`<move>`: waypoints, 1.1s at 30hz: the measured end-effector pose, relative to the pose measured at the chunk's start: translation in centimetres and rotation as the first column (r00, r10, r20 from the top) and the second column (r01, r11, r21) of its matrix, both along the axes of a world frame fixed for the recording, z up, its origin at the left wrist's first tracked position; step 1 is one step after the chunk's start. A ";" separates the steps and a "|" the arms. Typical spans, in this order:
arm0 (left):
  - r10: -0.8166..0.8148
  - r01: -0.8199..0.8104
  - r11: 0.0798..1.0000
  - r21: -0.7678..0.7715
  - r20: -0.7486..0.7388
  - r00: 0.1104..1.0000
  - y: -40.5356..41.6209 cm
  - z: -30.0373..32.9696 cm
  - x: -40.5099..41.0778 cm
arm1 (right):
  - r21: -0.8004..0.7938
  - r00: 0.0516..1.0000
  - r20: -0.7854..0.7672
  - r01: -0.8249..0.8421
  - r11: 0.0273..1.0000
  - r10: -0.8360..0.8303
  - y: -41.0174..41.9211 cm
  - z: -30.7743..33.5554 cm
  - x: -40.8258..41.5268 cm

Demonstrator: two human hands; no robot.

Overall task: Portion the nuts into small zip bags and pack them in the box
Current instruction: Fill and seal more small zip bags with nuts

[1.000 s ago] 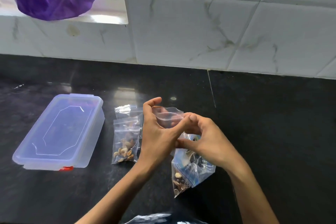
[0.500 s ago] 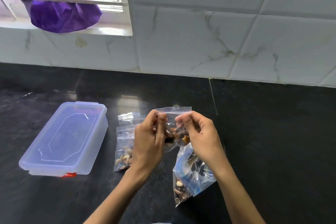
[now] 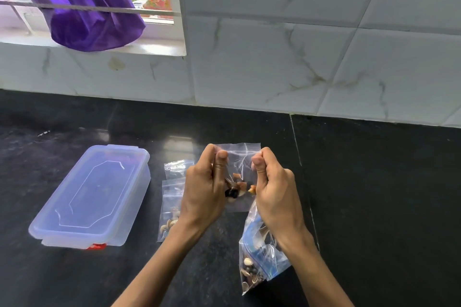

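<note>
Two bare hands hold a small clear plastic zip bag (image 3: 240,169) upright above a polished black stone countertop (image 3: 374,194), a few brown, orange and dark nuts (image 3: 237,188) gathered in its lower half. No brand, label or legible writing shows on any item. The left hand (image 3: 203,193) pinches the bag's top left edge between thumb and curled fingers; the right hand (image 3: 273,193) pinches the top right edge the same way, thumbs pointing to 12 o'clock and both forearms rising from 6 o'clock. Half a second earlier the fingertips nearly met across the bag's mouth; now they sit apart at its corners, with the strip stretched flat between them. At 9 o'clock from the hands lie two more small clear zip bags (image 3: 173,204) on the counter, the nearer holding pale nuts. Farther toward 9 o'clock stands a translucent rectangular plastic box (image 3: 92,197), lid on, with a red clip at its near edge. A larger blue-striped clear zip bag of mixed nuts (image 3: 259,262) slumps at 5 o'clock, beneath the right wrist. A purple cloth (image 3: 82,7) hangs on window bars at 11 o'clock.
</note>
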State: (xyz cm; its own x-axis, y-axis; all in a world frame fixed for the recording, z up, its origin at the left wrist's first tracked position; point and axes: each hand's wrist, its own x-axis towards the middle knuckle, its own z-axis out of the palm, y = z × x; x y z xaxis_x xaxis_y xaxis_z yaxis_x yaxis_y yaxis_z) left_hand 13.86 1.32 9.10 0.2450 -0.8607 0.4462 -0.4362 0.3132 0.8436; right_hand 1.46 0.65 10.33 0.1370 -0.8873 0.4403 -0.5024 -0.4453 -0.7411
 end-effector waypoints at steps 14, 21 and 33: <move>-0.084 0.084 0.996 -0.007 -0.155 0.984 -0.1 -0.4 0.6 | 0.302 0.933 0.352 -0.194 0.933 0.080 -1.0 0.7 0.7; -0.133 0.152 0.986 0.067 -0.230 0.964 0.0 0.2 1.3 | 0.389 0.886 0.461 -0.247 0.887 0.044 -0.8 0.3 0.8; -0.086 0.145 0.984 0.105 -0.430 0.899 0.9 0.6 0.6 | 0.399 0.854 0.518 -0.301 0.866 0.059 -0.7 -0.3 0.5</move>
